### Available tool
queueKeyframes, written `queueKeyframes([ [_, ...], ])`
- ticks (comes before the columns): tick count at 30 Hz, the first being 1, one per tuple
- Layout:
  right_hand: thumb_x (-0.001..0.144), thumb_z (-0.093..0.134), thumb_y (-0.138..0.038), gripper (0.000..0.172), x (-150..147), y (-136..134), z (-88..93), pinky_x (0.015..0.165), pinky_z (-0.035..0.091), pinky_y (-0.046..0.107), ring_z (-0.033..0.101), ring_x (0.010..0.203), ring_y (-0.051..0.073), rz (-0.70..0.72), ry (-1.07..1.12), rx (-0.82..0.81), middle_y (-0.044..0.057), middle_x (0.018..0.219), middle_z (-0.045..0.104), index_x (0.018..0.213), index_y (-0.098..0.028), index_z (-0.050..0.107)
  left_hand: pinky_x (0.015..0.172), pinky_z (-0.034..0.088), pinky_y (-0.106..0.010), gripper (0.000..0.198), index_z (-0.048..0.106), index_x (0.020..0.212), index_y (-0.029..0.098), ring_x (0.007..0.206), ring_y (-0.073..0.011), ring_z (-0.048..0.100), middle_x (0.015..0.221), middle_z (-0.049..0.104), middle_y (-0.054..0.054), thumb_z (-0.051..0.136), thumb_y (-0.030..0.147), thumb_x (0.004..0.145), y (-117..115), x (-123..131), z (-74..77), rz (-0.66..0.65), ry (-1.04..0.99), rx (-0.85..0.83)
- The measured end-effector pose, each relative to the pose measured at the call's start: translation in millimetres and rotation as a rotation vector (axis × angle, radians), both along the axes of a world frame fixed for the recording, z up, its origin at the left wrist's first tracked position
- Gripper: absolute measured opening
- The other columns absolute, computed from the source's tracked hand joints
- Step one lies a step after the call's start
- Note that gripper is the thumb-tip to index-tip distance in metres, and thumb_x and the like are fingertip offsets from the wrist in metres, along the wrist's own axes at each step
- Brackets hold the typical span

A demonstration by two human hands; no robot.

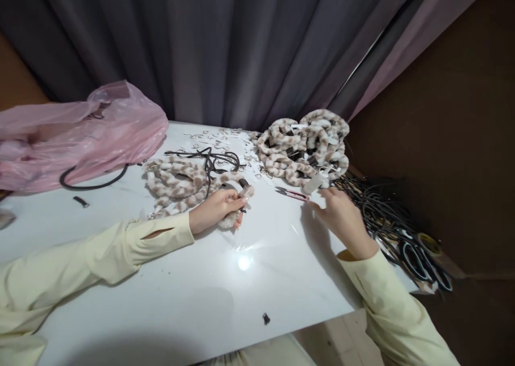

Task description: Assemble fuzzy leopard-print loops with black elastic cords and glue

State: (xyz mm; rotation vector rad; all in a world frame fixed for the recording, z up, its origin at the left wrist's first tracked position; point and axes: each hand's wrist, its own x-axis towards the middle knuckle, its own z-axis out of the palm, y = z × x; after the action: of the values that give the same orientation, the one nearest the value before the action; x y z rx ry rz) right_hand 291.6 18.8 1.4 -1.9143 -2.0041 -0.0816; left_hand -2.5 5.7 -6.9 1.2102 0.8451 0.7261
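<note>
Tabletop (181, 296): bulging pink bag (132, 122), plush rope (161, 182)

Front tabletop (281, 280) is passable for my right fingers (333, 195); mind the black scrap (266, 319). Snips (298, 195) sit just beside; fuzzy coils (277, 165) block back right, black cords (380, 205) right edge, pink bag (120, 132) back left.

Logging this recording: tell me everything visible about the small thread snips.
The small thread snips have dark, pointed blades, slightly parted, and a slim pinkish-red handle; the blades look metallic. They lie flat on the glossy white table, tips toward the picture's left, just in front of the spotted fluffy coils. The right hand is close to the handle end; whether it touches is unclear.
</note>
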Motion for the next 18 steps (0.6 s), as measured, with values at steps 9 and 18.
queueKeyframes([
  [9,0.086,0.038,-0.015,0.024,-40.9,31.9,-6.9,0.072,0.040,0.034,0.055,0.084,0.025,0.349,-0.215,-0.107,0.019,0.087,0.060,0.080,-0.008,0.060,0.047,0.039,-0.021,0.030,0.050,0.070,0.013,0.046,-0.0105,0.052,0.054,0.058,-0.003,0.060,0.041,0.077,2.0,-1.8,2.1,0.031,-0.077,-0.041],
  [18,0.083,0.046,-0.050,0.036,-83.3,-9.1,22.0,0.044,0.032,0.022,0.038,0.044,0.007,0.471,0.853,-0.462,-0.001,0.062,0.057,0.088,-0.015,0.056,0.049,0.041,-0.020,0.027,0.052,0.076,0.013,0.048,-0.0106,0.054,0.053,0.057,-0.001,0.061,0.039,0.077,6.9,-4.0,-5.4,0.104,-0.193,-0.065],
])
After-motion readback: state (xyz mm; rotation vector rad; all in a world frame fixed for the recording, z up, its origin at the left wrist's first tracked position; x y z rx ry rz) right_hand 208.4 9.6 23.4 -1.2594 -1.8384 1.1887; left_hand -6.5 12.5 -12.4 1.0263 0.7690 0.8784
